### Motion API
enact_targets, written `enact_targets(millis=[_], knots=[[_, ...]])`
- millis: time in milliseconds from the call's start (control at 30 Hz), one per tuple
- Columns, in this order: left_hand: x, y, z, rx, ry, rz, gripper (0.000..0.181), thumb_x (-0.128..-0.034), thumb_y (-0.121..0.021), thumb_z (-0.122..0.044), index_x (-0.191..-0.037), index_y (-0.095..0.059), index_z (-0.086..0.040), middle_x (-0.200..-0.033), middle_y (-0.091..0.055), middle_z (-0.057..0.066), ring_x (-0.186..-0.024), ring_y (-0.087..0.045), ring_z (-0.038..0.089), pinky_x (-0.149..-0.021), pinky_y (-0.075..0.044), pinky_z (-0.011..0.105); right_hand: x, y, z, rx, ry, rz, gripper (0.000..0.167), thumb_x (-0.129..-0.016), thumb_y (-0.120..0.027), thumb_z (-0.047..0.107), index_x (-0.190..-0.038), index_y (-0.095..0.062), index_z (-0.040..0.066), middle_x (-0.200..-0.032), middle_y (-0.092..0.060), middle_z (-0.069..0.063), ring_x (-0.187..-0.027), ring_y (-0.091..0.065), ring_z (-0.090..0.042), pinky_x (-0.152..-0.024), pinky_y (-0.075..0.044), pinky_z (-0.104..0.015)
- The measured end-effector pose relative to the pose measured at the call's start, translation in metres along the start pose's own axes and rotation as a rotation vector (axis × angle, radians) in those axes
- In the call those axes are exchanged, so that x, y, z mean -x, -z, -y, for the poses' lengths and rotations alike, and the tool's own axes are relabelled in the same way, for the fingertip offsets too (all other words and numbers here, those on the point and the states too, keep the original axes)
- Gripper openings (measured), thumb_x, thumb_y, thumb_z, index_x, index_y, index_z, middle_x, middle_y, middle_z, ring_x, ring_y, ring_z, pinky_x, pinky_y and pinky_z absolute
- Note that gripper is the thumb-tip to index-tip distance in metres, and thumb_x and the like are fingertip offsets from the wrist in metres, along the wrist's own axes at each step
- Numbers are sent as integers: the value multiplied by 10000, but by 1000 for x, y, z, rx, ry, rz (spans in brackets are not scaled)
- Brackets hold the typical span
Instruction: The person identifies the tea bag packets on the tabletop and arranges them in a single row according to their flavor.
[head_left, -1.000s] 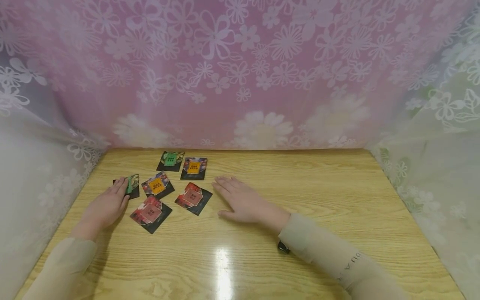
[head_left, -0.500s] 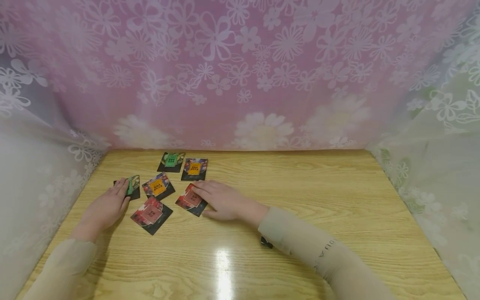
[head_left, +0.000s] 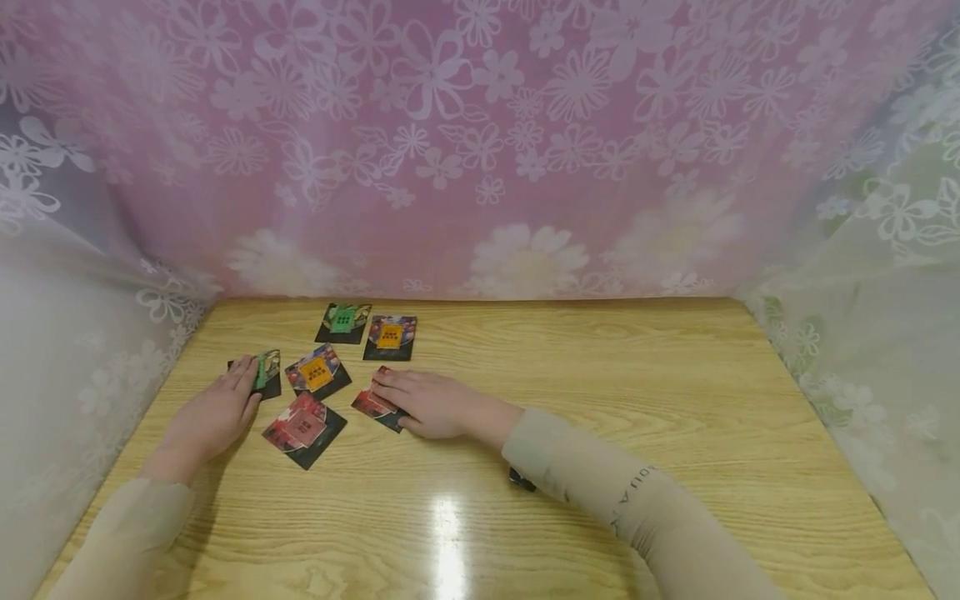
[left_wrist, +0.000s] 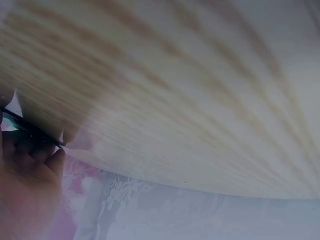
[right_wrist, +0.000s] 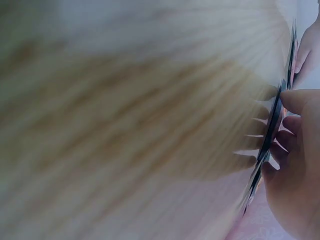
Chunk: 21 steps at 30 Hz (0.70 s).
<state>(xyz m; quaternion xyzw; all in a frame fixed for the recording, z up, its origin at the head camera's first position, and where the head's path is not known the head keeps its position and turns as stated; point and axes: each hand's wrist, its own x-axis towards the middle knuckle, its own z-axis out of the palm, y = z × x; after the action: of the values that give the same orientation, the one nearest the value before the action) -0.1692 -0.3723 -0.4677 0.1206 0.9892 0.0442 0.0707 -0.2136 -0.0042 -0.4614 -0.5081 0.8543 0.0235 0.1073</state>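
At the far left of the group, my left hand [head_left: 210, 418] lies with straight fingers on a green-labelled card [head_left: 268, 375], covering its left part. My right hand [head_left: 431, 403] rests flat, fingers extended, over the right part of a red card [head_left: 373, 404]. Between the hands are an orange-labelled card [head_left: 318, 372] and, nearer, another red card [head_left: 305, 429]. In the left wrist view, the fingers of the left hand [left_wrist: 31, 185] touch a dark card edge [left_wrist: 32, 131]. The right wrist view has the right hand [right_wrist: 295, 145] against a thin card [right_wrist: 272, 120].
Another green-labelled card [head_left: 342, 322] and another orange-labelled card [head_left: 389, 337] lie at the back of the wooden table [head_left: 637, 375]. A small dark object [head_left: 521, 479] sits partly behind the right sleeve. Floral curtains [head_left: 480, 167] stand behind and at both sides.
My right hand has moved left from beside the red card onto it, covering more of that card than half a second ago. My left hand and the cards have stayed in place.
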Motion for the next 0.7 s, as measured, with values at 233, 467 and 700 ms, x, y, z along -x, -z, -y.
enact_targets(millis=[233, 467, 700], knots=[[2, 1, -2, -9, -12, -27, 636, -1139, -453, -202, -1591, -247, 196, -1631, -267, 438, -1506, -318, 599, -1261, -319, 685, 3, 0, 0, -41, -10, 25, 656, -1156, -428, 359, -1728, -138, 223, -1811, -96, -19, -1680, -117, -189, -1383, -185, -330], [1, -3, 1, 7, -7, -3, 656, -1150, -413, -235, -1613, -202, 178, -1648, -231, 432, -1520, -286, 599, -1265, -292, 697, 19, -2, -5, -127, -56, 20, 651, -1144, -468, 339, -1723, -188, 234, -1806, -141, -18, -1674, -161, -198, -1375, -235, -360], [0, -4, 4, 1, -11, -7, 658, -1153, -412, -242, -1615, -201, 175, -1645, -240, 434, -1515, -296, 600, -1262, -301, 697, 38, -5, -19, -149, -89, -4, 649, -1137, -496, 344, -1715, -230, 216, -1802, -165, -24, -1669, -190, -218, -1364, -273, -390]])
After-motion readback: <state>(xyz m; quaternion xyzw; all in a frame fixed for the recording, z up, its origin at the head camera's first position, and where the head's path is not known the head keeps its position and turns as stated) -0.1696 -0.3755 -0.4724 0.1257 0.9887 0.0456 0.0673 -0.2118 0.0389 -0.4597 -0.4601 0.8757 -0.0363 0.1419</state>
